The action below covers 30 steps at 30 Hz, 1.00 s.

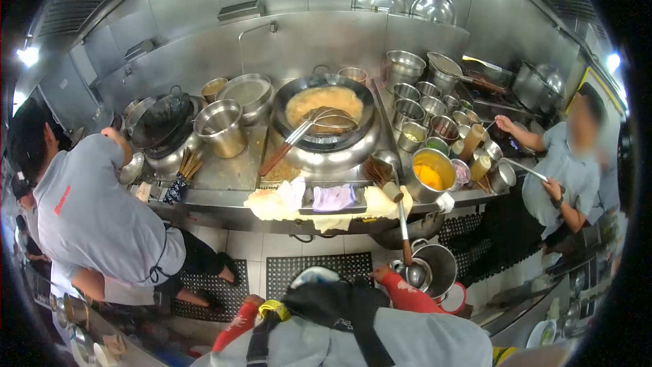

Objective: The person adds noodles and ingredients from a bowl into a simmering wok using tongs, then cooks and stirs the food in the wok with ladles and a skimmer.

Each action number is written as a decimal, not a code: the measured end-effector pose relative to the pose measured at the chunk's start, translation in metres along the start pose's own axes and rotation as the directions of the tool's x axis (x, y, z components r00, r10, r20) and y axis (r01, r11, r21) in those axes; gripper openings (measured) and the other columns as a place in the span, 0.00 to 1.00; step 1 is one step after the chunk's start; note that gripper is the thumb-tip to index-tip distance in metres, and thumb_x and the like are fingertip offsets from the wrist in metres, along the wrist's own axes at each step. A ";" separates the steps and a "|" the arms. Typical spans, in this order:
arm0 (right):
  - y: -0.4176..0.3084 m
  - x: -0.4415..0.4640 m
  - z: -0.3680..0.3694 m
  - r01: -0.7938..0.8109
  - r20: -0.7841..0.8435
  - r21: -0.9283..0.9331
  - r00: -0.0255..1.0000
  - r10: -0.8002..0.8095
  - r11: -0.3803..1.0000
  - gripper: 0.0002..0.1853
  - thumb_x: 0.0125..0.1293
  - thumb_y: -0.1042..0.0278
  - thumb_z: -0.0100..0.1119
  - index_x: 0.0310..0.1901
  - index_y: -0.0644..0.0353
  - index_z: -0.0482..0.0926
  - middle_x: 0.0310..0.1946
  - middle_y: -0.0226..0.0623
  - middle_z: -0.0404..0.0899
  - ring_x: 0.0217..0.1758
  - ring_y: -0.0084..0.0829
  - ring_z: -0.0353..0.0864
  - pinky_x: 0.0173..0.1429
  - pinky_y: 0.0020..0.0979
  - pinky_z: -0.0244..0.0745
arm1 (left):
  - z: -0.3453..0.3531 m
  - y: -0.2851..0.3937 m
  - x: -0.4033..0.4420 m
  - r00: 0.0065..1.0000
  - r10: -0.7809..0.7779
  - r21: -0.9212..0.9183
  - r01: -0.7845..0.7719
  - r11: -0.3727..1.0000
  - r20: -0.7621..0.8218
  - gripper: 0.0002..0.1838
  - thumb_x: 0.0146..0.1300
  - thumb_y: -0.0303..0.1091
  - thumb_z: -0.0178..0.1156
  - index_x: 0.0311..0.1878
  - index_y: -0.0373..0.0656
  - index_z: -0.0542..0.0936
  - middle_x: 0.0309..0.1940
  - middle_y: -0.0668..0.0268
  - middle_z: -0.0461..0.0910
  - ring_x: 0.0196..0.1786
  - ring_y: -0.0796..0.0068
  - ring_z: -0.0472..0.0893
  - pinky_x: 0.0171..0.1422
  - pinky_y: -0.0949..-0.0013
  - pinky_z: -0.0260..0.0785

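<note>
Because the lens is so wide, nearly the whole cooking line shows: a long steel desk (234, 170) curving across the middle. Left of it, a co-worker in grey (109, 197) leans over the desk; at the right end, another co-worker (570, 163) has one hand on a long metal handle (526, 168).

At the centre sits a big wok (367, 102) with yellowish-brown food (302, 103); a darker wok (159, 126) stands farther left. Between them, a tall steel pot (219, 132). Right of the big wok, many small tins and bottles (474, 139) crowd together, near a pot (418, 187) of orange-yellow contents. Below the desk's right half, a deep pot (445, 258) stands close to the wearer.

A wire skimmer (333, 121) lies across the big wok, its brown handle over the near rim. Folded towels (272, 200) rest along the desk's front edge. A wooden-handled tool (407, 248) slants down from that edge, its lower end by a round ladle bowl (415, 275) at the deep pot — one piece or two, cannot tell.

Right hand (382, 272): just beside the wooden handle; grip too small to read, contact unclear. Left hand (253, 300): low, beside a yellow band (275, 309) — grip cannot be told either.
</note>
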State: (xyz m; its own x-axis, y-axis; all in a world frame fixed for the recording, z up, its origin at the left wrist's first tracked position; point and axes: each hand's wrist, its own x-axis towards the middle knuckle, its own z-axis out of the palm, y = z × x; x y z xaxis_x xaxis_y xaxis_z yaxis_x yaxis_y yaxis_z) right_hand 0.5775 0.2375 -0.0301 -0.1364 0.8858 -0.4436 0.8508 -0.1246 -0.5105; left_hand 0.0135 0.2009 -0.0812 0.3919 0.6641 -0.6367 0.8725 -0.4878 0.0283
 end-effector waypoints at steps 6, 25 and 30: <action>0.114 0.025 0.058 -0.009 -0.042 -0.299 0.999 -0.003 0.954 0.19 0.57 0.51 0.59 0.43 0.56 0.83 0.44 0.45 0.82 0.47 0.47 0.81 0.51 0.43 0.76 | -0.002 0.027 -0.011 0.998 0.062 -0.121 -0.064 0.991 -0.023 0.13 0.51 0.45 0.61 0.37 0.51 0.84 0.37 0.59 0.84 0.44 0.56 0.83 0.46 0.52 0.75; 0.167 0.068 0.081 -0.230 0.071 0.070 0.972 0.225 0.971 0.23 0.63 0.51 0.46 0.46 0.61 0.79 0.34 0.49 0.80 0.42 0.44 0.79 0.49 0.43 0.72 | -0.084 0.014 0.049 0.995 0.077 0.062 -0.081 0.995 0.064 0.10 0.47 0.42 0.64 0.31 0.49 0.84 0.34 0.59 0.84 0.39 0.57 0.84 0.42 0.56 0.76; 0.212 0.069 0.098 0.257 0.144 -0.414 0.966 -0.216 0.873 0.20 0.65 0.53 0.46 0.49 0.58 0.78 0.44 0.46 0.78 0.50 0.40 0.77 0.54 0.41 0.71 | -0.084 0.016 0.039 0.996 0.064 0.072 -0.068 0.995 0.058 0.10 0.46 0.42 0.65 0.30 0.48 0.84 0.33 0.59 0.84 0.38 0.58 0.84 0.41 0.57 0.76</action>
State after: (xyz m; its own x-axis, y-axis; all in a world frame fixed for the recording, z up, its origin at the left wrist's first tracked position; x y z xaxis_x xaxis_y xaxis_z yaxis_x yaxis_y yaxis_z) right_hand 0.6993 0.2285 -0.2411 -0.3887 0.8181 -0.4238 0.9179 0.3041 -0.2549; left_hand 0.0675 0.2665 -0.0410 0.4296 0.5972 -0.6774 0.8204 -0.5715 0.0164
